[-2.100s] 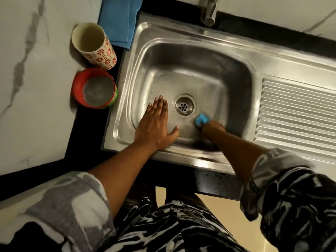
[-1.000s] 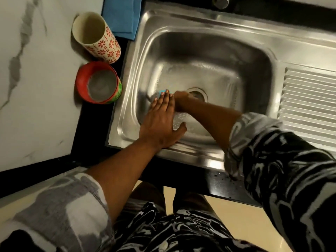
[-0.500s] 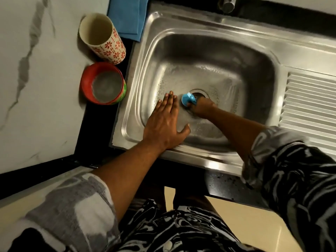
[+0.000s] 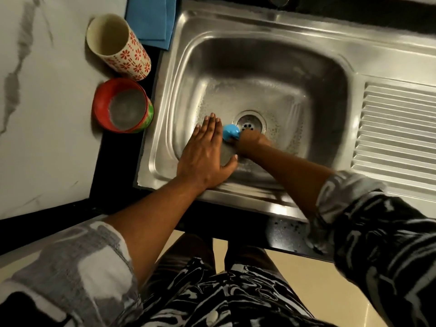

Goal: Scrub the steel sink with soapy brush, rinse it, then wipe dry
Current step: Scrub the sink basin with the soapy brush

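Observation:
The steel sink [image 4: 271, 36] fills the middle of the head view, its basin floor wet and foamy around the drain [image 4: 249, 122]. My right hand [image 4: 251, 141] grips a blue brush [image 4: 230, 132] down on the basin floor, just left of the drain. Only the brush's blue end shows; the bristles are hidden under the hand. My left hand [image 4: 205, 152] rests flat with straight fingers on the near left inner wall and rim of the basin, close beside the brush.
A floral cup [image 4: 118, 47] and a red container [image 4: 122, 106] of grey liquid stand on the counter left of the sink. A folded blue cloth [image 4: 151, 17] lies behind them. The ribbed drainboard [image 4: 396, 128] is on the right; the tap [image 4: 279, 0] shows at the top edge.
My right hand has swept the brush across the basin floor, from right of the drain to the left wall and back beside the drain. My left hand has stayed planted on the rim.

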### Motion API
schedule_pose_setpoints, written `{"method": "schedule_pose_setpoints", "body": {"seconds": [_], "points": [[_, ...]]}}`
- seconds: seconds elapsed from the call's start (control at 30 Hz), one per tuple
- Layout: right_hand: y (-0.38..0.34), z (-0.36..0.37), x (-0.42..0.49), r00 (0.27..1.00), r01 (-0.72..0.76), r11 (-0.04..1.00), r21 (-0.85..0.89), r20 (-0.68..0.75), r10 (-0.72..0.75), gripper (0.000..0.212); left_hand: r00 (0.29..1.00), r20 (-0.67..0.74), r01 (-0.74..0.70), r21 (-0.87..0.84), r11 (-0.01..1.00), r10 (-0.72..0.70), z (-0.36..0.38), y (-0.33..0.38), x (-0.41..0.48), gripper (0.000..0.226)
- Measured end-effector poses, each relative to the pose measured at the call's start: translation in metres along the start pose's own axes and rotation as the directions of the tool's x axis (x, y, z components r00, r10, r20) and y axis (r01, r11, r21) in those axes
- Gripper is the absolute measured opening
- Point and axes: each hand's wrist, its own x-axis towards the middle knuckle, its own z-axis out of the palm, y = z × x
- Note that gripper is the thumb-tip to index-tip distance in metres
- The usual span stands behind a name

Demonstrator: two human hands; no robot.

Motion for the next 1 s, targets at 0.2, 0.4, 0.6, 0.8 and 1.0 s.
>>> {"method": "schedule_pose_setpoints", "body": {"seconds": [0.2,0.4,0.6,0.8,1.0], "points": [[-0.017,-0.047,0.034,0.963,-0.11,0.887,0.448,-0.174,0.207,0.043,1.0,0.012,0.005,-0.028,1.0,-0.005,-0.001,0.0,0.001,0.107],[0.043,-0.046,0.041,0.941,-0.228,0.841,0.491,-0.111,0.32,0.038,1.0,-0.009,0.006,-0.031,0.999,-0.006,0.0,-0.001,0.0,0.105],[0.047,-0.039,0.035,0.953,-0.189,0.811,0.554,-0.095,0.287,0.04,1.0,-0.019,-0.002,-0.029,1.0,0.002,0.001,-0.001,-0.001,0.104],[-0.024,-0.015,0.007,1.0,0.0,0.988,0.157,-0.016,0.002,0.054,1.0,-0.026,-0.002,-0.019,1.0,0.001,0.002,-0.001,0.0,0.103],[0.025,0.019,-0.03,0.983,0.064,0.986,-0.151,0.182,-0.036,0.047,1.0,-0.01,-0.007,-0.008,1.0,0.007,0.002,-0.001,0.0,0.106]]}}
